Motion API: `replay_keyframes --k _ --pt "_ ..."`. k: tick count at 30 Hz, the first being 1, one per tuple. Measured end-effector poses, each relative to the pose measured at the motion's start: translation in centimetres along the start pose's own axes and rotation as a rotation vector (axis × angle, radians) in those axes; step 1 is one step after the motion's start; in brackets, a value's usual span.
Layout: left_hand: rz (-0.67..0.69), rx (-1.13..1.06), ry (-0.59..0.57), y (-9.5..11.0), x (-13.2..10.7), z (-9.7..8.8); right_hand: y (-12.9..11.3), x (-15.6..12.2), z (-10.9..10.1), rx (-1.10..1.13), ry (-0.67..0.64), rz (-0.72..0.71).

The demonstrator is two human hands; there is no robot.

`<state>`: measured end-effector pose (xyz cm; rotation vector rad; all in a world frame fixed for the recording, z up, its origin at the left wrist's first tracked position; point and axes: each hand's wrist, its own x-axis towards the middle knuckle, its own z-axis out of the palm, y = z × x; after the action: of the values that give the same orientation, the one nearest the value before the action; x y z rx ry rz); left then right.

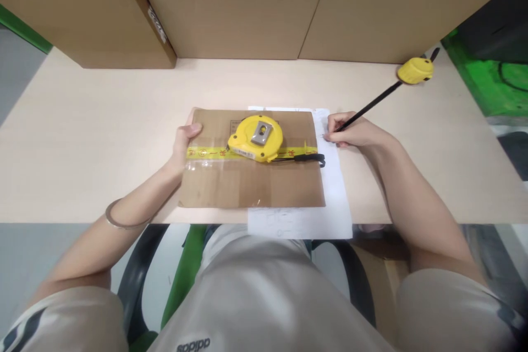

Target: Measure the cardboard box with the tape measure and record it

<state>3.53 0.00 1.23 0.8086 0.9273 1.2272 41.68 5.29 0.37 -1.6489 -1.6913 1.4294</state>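
My left hand (183,140) is closed on the left edge of a flat cardboard box (214,187), its thumb on top and its other fingers mostly hidden. On the box lies a yellow tape measure (251,137) with a metal clip and a black wrist strap (307,159). Yellow printed tape (206,152) crosses the box beneath it. My right hand (350,131) pinches a long black pen (373,103), tip low over a white sheet of paper (336,187) partly covered by the box. Near the pen's far end is a yellow piece (414,70).
Large cardboard boxes (247,5) stand along the back of the pale table (103,121), with another carton (82,22) at the back left. A green surface (490,77) with a dark object lies beyond the right edge. The paper overhangs the front edge, close to my body.
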Motion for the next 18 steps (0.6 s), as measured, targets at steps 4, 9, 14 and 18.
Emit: replay_keyframes --k 4,9,14,18 --pt "0.021 0.029 -0.007 0.2 -0.1 0.3 0.0 0.1 0.3 0.008 0.025 -0.007" --pt "0.001 0.054 -0.049 0.3 0.1 0.0 0.0 -0.1 0.5 0.013 0.046 -0.009" --pt "-0.031 0.039 -0.109 -0.1 0.8 -1.2 -0.1 -0.1 0.7 -0.012 0.055 -0.003" --pt "-0.007 -0.007 -0.102 -0.8 1.5 -2.1 0.0 -0.1 0.6 -0.033 0.069 0.01"
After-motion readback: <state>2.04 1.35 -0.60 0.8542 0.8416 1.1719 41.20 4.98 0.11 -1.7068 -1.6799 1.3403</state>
